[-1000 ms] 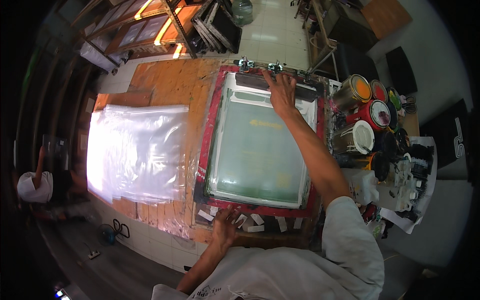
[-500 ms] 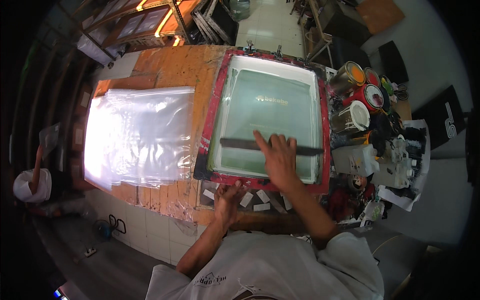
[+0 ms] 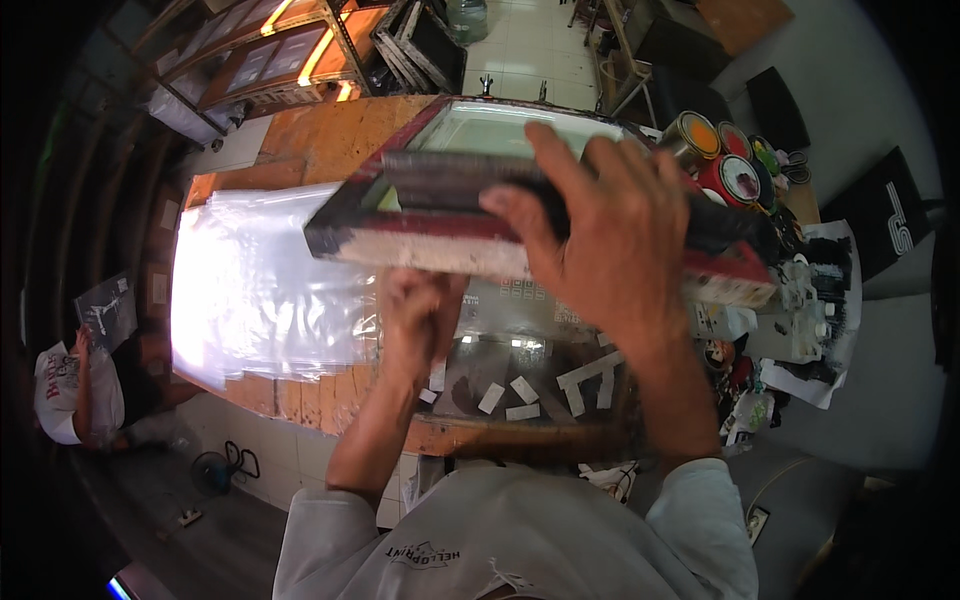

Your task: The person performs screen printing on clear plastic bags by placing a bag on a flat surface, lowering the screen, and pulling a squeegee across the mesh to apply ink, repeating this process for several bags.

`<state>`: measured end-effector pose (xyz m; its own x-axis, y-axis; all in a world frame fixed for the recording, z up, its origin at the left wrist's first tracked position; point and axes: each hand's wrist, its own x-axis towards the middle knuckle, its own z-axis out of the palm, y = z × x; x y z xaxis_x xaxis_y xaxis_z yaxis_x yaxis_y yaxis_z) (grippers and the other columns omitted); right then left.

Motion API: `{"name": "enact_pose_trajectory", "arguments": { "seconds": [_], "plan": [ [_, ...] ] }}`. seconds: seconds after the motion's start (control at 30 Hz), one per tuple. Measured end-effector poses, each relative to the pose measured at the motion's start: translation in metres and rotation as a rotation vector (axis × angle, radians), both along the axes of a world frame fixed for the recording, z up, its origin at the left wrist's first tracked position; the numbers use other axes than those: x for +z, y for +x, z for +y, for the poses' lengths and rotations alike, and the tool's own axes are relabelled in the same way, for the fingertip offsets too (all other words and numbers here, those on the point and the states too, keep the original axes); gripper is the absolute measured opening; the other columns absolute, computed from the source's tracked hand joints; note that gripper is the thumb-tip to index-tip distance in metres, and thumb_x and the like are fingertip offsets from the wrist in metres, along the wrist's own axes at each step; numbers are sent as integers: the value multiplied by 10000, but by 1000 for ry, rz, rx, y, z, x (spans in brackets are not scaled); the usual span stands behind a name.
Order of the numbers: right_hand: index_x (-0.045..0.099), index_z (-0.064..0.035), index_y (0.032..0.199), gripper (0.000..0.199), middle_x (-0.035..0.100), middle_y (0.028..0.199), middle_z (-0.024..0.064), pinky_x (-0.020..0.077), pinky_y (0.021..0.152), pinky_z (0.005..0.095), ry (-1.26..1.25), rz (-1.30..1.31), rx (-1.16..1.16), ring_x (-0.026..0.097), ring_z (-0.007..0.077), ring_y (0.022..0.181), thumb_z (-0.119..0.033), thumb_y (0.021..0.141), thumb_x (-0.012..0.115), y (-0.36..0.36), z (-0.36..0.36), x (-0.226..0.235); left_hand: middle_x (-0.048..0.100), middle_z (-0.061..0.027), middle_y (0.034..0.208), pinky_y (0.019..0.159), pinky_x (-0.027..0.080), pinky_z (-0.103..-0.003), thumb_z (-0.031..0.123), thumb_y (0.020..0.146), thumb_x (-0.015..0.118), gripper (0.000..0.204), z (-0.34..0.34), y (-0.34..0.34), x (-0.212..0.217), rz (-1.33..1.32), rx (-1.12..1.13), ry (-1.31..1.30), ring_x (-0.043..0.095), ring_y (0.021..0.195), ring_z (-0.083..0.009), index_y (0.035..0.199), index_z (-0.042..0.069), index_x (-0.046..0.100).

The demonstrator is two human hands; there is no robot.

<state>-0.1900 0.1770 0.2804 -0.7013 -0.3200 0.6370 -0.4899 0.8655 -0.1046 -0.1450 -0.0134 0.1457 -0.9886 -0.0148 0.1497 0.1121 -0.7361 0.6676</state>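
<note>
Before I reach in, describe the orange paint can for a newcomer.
Find the wooden table, then the paint cans along its right side. The orange paint can is at that group's far left corner. Its round top shows orange, unlike the nearer red can beside it.

Beyond the far edge of the bench stood a metal shelf rack, a leaning stack of dark frames and a large clear jug on the tiled floor. Along the bench's right side were an open can of orange paint, a red can, scissors, and black-smeared paper. A dark panel with a pale curved mark leaned to the bench's right. Left of the bench, a person held a dark sheet; near its lower left was a fan.
</note>
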Motion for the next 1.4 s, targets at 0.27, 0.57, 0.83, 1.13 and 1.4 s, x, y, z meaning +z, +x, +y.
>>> {"name": "enact_pose_trajectory", "arguments": {
  "seconds": [0.27,0.57,0.83,1.13,1.4],
  "plan": [
    [760,-3,1048,515,739,836,206,541,728,468,-85,-129,23,709,360,677,-505,958,689,-76,9,61,710,-145,1167,1051,484,-426,151,955,666,231,13,-229,-156,-136,409,-1246,666,1167,-254,1120,-6,702],
    [768,-35,1078,513,711,683,136,554,725,442,-123,-226,35,733,297,689,-521,988,632,-100,10,89,748,-140,1038,855,567,-400,210,1000,664,240,0,-232,-171,192,397,-1519,752,981,-285,1077,-10,720],
    [757,-46,1151,608,751,877,186,551,804,404,-89,-309,-14,742,326,829,-609,971,612,-109,12,101,749,-151,933,667,621,-319,82,982,675,206,-111,-177,-137,-294,543,-729,765,811,-239,1066,-105,691],
    [752,-59,1190,614,752,1052,213,523,920,380,-148,-274,-66,718,345,962,-613,959,621,-107,9,87,676,-310,1187,908,612,-478,121,978,709,540,-393,-42,-146,-463,1202,-774,726,1025,-398,1399,-130,484],
    [744,-34,1205,658,761,1093,184,491,978,361,-101,-249,-84,710,299,1010,-631,968,603,-120,20,85,177,-274,1689,1200,39,-769,283,1017,577,488,-174,54,-177,101,427,-2144,83,1578,-491,1434,38,511]
  ]
}}
